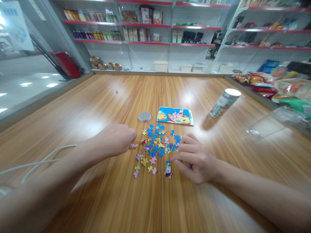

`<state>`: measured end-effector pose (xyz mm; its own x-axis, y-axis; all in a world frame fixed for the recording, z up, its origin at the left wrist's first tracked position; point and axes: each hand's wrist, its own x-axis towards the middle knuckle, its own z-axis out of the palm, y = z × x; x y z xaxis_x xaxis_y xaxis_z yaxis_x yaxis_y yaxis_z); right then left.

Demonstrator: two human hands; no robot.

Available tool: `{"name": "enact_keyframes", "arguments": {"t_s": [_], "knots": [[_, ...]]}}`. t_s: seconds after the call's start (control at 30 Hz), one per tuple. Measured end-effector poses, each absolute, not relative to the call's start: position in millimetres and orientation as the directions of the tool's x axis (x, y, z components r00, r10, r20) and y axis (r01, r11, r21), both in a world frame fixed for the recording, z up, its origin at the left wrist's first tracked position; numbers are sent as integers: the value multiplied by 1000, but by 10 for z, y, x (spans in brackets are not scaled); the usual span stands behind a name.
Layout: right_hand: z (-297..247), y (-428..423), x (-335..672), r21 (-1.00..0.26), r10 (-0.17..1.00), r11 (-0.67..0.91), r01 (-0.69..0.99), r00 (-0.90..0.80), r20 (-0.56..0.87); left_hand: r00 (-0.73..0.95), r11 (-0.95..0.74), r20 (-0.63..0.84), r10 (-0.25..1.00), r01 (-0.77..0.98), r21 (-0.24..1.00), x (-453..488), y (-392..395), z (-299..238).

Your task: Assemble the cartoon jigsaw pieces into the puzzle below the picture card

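A loose heap of jigsaw puzzle pieces (155, 142), mostly blue with some yellow and pink, lies on the wooden table. My left hand (119, 137) is closed at the heap's left side, its fingertips pinched on a pink puzzle piece (133, 146). To the right, my right hand (196, 158) rests low with bent fingers apart, holding nothing that I can see. Its index fingertip is beside a few joined pieces (168, 170) showing a cartoon face. More pieces show partly under that palm. Several pink and yellow pieces (145, 161) lie apart, nearer me.
Behind the heap are a round metal lid (144, 116) and a cartoon picture card (175, 116). A printed canister (224, 103) stands at right, near a clear plastic container (274, 119). White cables (46, 160) lie at left. Stocked shelves (145, 25) stand beyond the table.
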<state>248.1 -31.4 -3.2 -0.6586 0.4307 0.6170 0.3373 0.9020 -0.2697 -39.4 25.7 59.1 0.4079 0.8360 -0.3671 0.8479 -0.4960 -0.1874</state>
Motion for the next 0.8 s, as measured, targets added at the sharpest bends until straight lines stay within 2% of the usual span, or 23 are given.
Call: {"name": "enact_keyframes", "arguments": {"t_s": [0.17,0.3,0.47,0.63,0.8], "knots": [[-37,-317,2479,-269,428,903,335,-653,624,452,-523,-347,822,840,-145,-363,232,582],[-38,-323,2477,-266,436,899,348,-654,618,535,-570,-303,789,821,-34,-316,176,578],[-37,-323,2474,-256,426,903,344,-650,629,738,-724,-217,639,673,154,-153,17,597],[-28,-325,2472,-257,427,903,344,-656,623,814,-761,-258,521,579,291,-28,-60,579],[-20,-329,2467,-250,423,905,346,-653,629,817,-767,-234,528,576,282,-26,-35,528]]}}
